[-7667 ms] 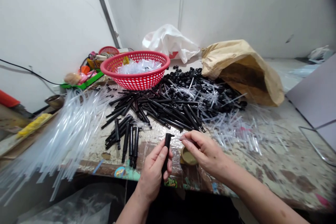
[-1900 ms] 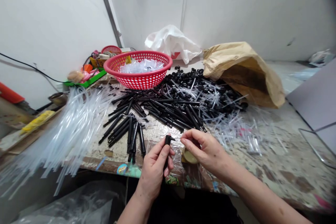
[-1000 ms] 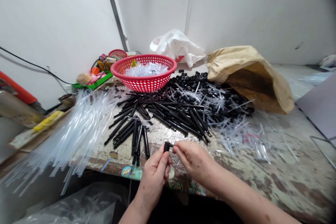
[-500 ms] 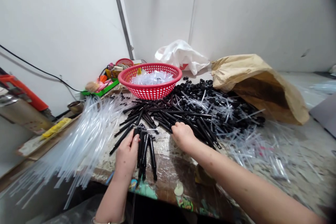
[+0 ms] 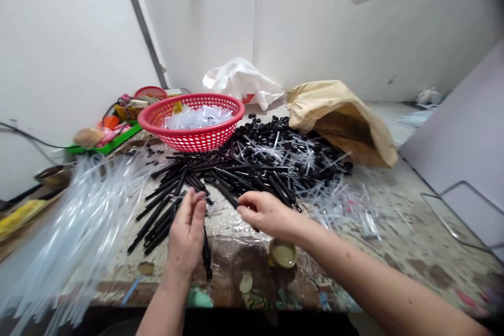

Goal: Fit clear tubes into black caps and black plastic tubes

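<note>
My right hand (image 5: 268, 215) pinches one black plastic tube (image 5: 226, 192), which slants up and away to the left over the table. My left hand (image 5: 187, 239) is beside the left group of loose black tubes, its fingers curled and slightly blurred. A dark tube (image 5: 207, 254) juts down from behind that hand's palm, where the fingers appear to hold it; its upper part is hidden. More black tubes (image 5: 255, 174) lie in a loose heap beyond both hands, and others (image 5: 155, 223) fan out on the left.
Long clear tubes (image 5: 90, 210) spread over the left edge. A red basket (image 5: 189, 139) of clear pieces stands behind the heap. Small black parts (image 5: 271, 128) mix with clear sticks near a brown paper bag (image 5: 346, 110). A small round container (image 5: 283, 254) sits near the front edge.
The view has swung to the right. My right hand has come away from the heap with a black tube. Most of the tubes below my left hand no longer show there.
</note>
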Demonstrator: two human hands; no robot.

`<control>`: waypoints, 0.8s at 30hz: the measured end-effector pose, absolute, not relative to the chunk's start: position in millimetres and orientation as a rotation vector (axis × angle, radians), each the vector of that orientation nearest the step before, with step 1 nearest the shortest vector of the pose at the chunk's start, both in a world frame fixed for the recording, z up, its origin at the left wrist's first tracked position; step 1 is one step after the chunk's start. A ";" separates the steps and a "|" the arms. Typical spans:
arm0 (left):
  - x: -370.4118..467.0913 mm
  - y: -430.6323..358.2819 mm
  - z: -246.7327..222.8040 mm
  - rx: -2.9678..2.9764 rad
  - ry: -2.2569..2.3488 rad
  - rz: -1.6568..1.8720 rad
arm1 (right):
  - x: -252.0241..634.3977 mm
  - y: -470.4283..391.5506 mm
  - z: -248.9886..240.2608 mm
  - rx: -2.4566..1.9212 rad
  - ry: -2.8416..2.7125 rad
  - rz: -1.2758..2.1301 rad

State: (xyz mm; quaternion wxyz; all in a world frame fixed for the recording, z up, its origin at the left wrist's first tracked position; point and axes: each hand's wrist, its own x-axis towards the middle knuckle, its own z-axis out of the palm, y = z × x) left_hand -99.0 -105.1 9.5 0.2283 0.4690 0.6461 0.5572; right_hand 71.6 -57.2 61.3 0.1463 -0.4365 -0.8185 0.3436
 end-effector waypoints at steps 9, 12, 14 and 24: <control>-27.7 -131.3 13.2 0.805 1.274 1.479 | 175.2 -80.1 32.2 -1.382 -2.060 0.800; -32.2 -136.5 1.3 0.863 1.377 1.293 | 239.0 -55.9 10.1 -1.731 -2.036 0.430; -31.9 -138.4 -8.7 0.885 1.403 1.239 | 265.2 -44.9 -2.5 -1.882 -2.030 0.270; -31.7 -138.6 -19.3 0.824 1.297 1.256 | 269.7 -14.8 -12.0 -1.829 -1.882 0.320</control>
